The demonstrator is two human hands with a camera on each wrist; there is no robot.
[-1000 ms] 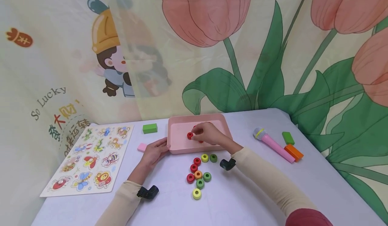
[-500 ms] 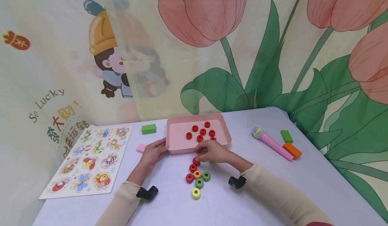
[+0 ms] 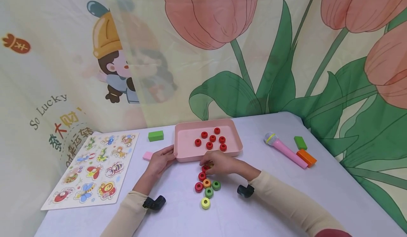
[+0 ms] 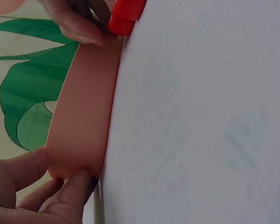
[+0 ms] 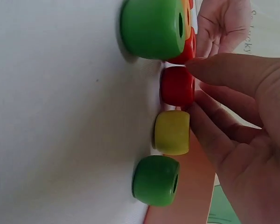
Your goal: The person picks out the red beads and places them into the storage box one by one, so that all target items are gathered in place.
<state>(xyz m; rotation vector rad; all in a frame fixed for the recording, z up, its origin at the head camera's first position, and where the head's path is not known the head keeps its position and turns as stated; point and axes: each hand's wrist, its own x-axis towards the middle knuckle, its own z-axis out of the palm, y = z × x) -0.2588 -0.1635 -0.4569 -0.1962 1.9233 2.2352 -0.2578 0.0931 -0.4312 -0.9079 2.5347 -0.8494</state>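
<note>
At the front of the pink tray (image 3: 187,158), my right hand (image 3: 220,163) has its thumb and fingers on either side of a red bead (image 5: 177,86), pinching it at the tabletop. A yellow bead (image 5: 171,132) and a green bead (image 5: 156,180) stand beside those fingers in the right wrist view; in the head view the hand hides them. My left hand (image 3: 160,162) holds the tray's front left corner, thumb and fingers against its wall in the left wrist view. Several red beads (image 3: 212,138) lie inside the tray.
Nearer the person lie more red beads (image 3: 199,187), an orange bead (image 3: 207,183), green beads (image 3: 216,185) and a yellow bead (image 3: 205,203). An insect puzzle board (image 3: 95,171) is at left. Blocks (image 3: 156,135) and a pink toy microphone (image 3: 287,150) flank the tray.
My right hand has left a red bead in the tray, drawn back over the front rim, and come down on another red bead on the table. The left hand stays at the tray.
</note>
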